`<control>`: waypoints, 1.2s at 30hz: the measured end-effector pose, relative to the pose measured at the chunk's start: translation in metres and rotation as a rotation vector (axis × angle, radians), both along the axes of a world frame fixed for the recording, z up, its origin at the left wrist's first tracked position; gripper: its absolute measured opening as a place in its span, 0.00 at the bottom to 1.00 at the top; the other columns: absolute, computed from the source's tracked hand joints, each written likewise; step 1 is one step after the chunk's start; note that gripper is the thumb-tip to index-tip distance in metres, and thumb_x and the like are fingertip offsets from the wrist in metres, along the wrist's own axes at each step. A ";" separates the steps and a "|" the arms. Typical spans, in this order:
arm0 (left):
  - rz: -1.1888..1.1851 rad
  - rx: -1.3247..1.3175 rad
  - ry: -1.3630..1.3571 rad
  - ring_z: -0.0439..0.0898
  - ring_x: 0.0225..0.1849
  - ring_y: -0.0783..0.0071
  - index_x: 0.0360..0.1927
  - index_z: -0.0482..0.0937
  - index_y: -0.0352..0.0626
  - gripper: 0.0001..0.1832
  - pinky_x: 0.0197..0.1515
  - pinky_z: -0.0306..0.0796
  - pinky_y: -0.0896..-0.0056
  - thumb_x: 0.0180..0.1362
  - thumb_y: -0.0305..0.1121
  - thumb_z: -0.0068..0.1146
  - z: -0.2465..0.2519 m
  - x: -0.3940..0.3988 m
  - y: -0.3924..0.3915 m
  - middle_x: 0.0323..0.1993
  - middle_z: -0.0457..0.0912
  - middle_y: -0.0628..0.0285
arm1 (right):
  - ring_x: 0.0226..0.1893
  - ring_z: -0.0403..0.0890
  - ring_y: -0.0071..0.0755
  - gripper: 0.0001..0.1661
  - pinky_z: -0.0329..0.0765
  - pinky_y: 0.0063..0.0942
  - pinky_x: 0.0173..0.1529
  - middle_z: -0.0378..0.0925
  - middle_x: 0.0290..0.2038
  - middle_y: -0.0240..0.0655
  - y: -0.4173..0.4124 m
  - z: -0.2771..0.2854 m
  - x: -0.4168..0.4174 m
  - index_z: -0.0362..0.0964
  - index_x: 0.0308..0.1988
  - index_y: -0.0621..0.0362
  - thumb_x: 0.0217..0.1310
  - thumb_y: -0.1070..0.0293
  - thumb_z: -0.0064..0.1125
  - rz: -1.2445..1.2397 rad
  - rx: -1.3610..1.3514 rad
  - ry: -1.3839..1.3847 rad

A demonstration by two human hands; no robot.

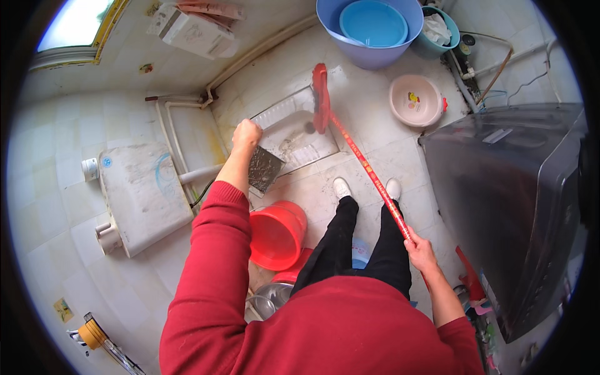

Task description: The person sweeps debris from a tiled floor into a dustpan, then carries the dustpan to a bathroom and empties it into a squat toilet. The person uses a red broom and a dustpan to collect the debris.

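Observation:
My right hand (420, 253) grips the red patterned handle of a broom (368, 168). The broom's red head (320, 96) is at the right end of a white squat toilet (300, 129) set into the floor. My left hand (247, 134) is closed in a fist above the toilet's left side. Just below it is a dark, dirt-specked flat pan (265, 169), apparently a dustpan held by that hand; its handle is hidden. Dark specks of dirt lie in the toilet basin and on the floor tiles nearby.
A red bucket (277, 236) stands left of my legs. A purple tub (370, 51) holding a blue basin, a teal bin (436, 33) and a pink basin (416, 101) are at the back right. A dark appliance (506, 187) is on the right, a wall cistern (145, 197) on the left.

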State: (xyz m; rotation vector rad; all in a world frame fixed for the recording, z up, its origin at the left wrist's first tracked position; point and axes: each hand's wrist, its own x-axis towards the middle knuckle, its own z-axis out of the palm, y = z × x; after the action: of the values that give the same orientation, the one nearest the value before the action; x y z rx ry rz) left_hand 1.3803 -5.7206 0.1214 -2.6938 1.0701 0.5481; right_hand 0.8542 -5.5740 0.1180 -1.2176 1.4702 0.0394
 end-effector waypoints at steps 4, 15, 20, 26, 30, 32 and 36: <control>0.023 -0.015 -0.013 0.76 0.44 0.48 0.35 0.78 0.35 0.18 0.47 0.69 0.55 0.53 0.41 0.48 0.002 0.014 0.016 0.40 0.77 0.43 | 0.22 0.70 0.23 0.28 0.70 0.25 0.32 0.71 0.21 0.39 -0.003 0.005 -0.002 0.62 0.57 0.49 0.54 0.67 0.54 0.003 0.011 0.009; 0.235 -0.436 0.084 0.75 0.25 0.52 0.23 0.76 0.32 0.19 0.33 0.68 0.58 0.53 0.43 0.50 -0.004 0.118 0.168 0.21 0.74 0.43 | 0.37 0.79 0.35 0.33 0.71 0.26 0.44 0.77 0.36 0.48 -0.015 0.045 0.022 0.60 0.58 0.51 0.50 0.69 0.56 0.129 -0.023 0.031; 0.534 -0.741 0.236 0.70 0.15 0.72 0.17 0.73 0.34 0.20 0.22 0.65 0.64 0.53 0.43 0.51 -0.027 0.132 0.226 0.11 0.69 0.56 | 0.36 0.79 0.43 0.34 0.72 0.30 0.43 0.76 0.34 0.50 -0.030 0.073 0.045 0.60 0.58 0.52 0.49 0.68 0.56 0.256 -0.015 0.226; 0.878 -0.877 0.708 0.60 0.07 0.81 0.13 0.65 0.47 0.16 0.10 0.57 0.76 0.51 0.36 0.56 -0.012 0.103 0.253 0.08 0.63 0.70 | 0.39 0.79 0.47 0.34 0.71 0.31 0.45 0.76 0.35 0.51 -0.030 0.093 0.060 0.60 0.57 0.54 0.48 0.70 0.56 0.328 -0.144 0.223; 0.911 -0.933 0.843 0.56 0.08 0.83 0.17 0.64 0.50 0.13 0.11 0.55 0.77 0.51 0.35 0.56 -0.019 0.080 0.258 0.09 0.59 0.73 | 0.40 0.79 0.43 0.34 0.71 0.29 0.46 0.76 0.36 0.50 -0.026 0.099 0.064 0.59 0.58 0.55 0.48 0.71 0.56 0.332 -0.130 0.259; 0.917 -0.962 0.873 0.57 0.08 0.83 0.17 0.65 0.49 0.13 0.11 0.55 0.77 0.50 0.35 0.57 -0.025 0.071 0.259 0.09 0.60 0.73 | 0.41 0.79 0.39 0.35 0.71 0.27 0.46 0.77 0.38 0.48 -0.026 0.106 0.072 0.59 0.58 0.56 0.48 0.70 0.56 0.323 -0.078 0.299; 0.954 -0.994 0.850 0.61 0.12 0.82 0.14 0.67 0.43 0.15 0.14 0.58 0.76 0.48 0.36 0.57 -0.019 0.048 0.248 0.10 0.65 0.69 | 0.38 0.79 0.36 0.34 0.71 0.25 0.45 0.77 0.37 0.47 -0.022 0.098 0.069 0.59 0.58 0.55 0.48 0.69 0.56 0.326 -0.131 0.280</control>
State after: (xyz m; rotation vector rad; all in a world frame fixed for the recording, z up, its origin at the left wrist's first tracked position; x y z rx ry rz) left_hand 1.4285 -5.4724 0.1024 -3.9064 -0.1040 1.8316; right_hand 0.9228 -5.5960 0.2159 -1.6000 1.5150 0.3505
